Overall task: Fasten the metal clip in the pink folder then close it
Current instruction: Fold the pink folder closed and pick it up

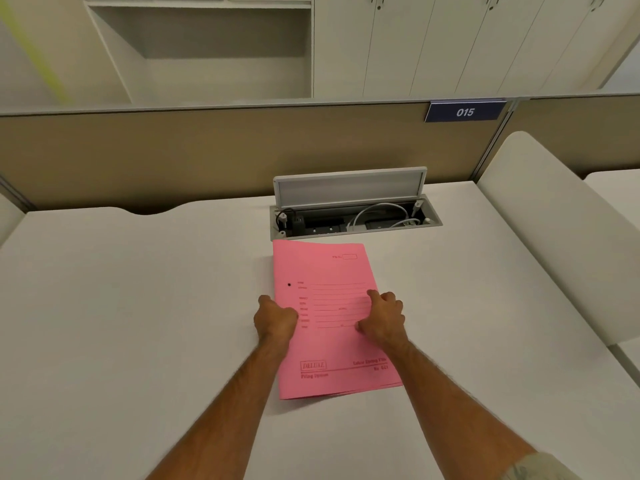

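The pink folder (pixel 332 271) lies shut and flat on the white desk (pixel 138 306), its printed cover up and a small dark hole near its left edge. My left hand (pixel 275 320) rests as a fist on the folder's left edge, fingers curled. On the cover's right side sits my right hand (pixel 382 317), fingers curled, pressing down. The metal clip is hidden inside the folder.
An open cable box (pixel 353 216) with plugs and a white cord sits in the desk just behind the folder, its lid raised. A beige partition (pixel 207 150) with a blue "015" sign (pixel 464 111) runs behind. A white panel (pixel 554 230) bounds the right side.
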Available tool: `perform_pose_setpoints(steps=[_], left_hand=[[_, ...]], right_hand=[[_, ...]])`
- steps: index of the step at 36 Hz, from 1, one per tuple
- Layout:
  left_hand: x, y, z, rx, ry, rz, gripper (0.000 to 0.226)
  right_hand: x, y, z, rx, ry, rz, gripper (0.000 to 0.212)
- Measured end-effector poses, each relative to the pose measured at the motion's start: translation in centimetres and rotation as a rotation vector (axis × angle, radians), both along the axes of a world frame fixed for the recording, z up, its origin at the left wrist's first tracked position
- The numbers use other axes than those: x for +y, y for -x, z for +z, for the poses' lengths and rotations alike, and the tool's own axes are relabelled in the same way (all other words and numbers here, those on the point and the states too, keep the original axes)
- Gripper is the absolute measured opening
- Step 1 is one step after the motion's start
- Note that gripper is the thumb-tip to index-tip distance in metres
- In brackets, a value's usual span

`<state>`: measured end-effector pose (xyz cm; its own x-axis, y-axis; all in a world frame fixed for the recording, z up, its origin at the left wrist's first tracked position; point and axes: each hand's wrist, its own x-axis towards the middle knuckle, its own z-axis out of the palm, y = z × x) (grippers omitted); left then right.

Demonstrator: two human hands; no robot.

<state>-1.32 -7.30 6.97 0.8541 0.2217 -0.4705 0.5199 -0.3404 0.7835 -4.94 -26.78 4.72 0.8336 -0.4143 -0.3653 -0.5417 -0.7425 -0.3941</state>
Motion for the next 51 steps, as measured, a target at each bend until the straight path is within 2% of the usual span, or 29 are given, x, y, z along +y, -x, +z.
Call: perform_pose_setpoints(steps=[4, 11, 15, 17, 20, 25, 30, 36, 44, 51], left_hand=[[-0.2, 0.6, 0.1, -0.039, 0.117, -0.029, 0.03], [-0.5, 1.6, 1.3, -0.118, 0.199, -0.075, 0.042], [-0.1, 1.9, 1.7, -0.138, 0.235, -0.08, 0.045], [0.2, 2.0, 1.7, -0.143, 0.26, -0.076, 0.043], [0.9, 2.0, 1.9, -0.149, 0.292, -0.069, 0.041], [2.3, 1.9, 1.9, -0.176, 0.343, -0.051, 0.039], [4.0, 1.7, 2.1, -0.176, 0.325, 0.018, 0.033], [6.6, 1.4, 2.3, -0.184, 0.287, 0.098, 0.034], [10.0, 0.8, 3.4, -0.263, 0.179, 0.076, 0.038], [12.8, -0.4, 3.3, -0.286, 0.089, 0.112, 0.041]], right_hand=[[0.1, 0.1, 0.0, -0.009, -0.017, -0.008, 0.08], [-0.2, 0.8, -0.2, -0.071, -0.085, -0.048, 0.082], [-0.9, 1.2, -0.1, -0.156, -0.193, -0.16, 0.091], [-1.4, 1.4, 0.2, -0.236, -0.338, -0.246, 0.092], [-1.9, 1.7, 0.7, -0.304, -0.537, -0.41, 0.082], [-2.5, 2.1, 0.8, -0.348, -0.718, -0.491, 0.043], [-1.7, 2.6, 1.5, -0.378, -0.895, -0.477, 0.039], [0.8, 1.7, 2.6, -0.4, -0.87, -0.4, 0.043], [4.7, -0.7, 4.0, -0.413, -0.827, -0.322, 0.042], [9.1, -2.9, 4.2, -0.412, -0.692, -0.217, 0.044]])
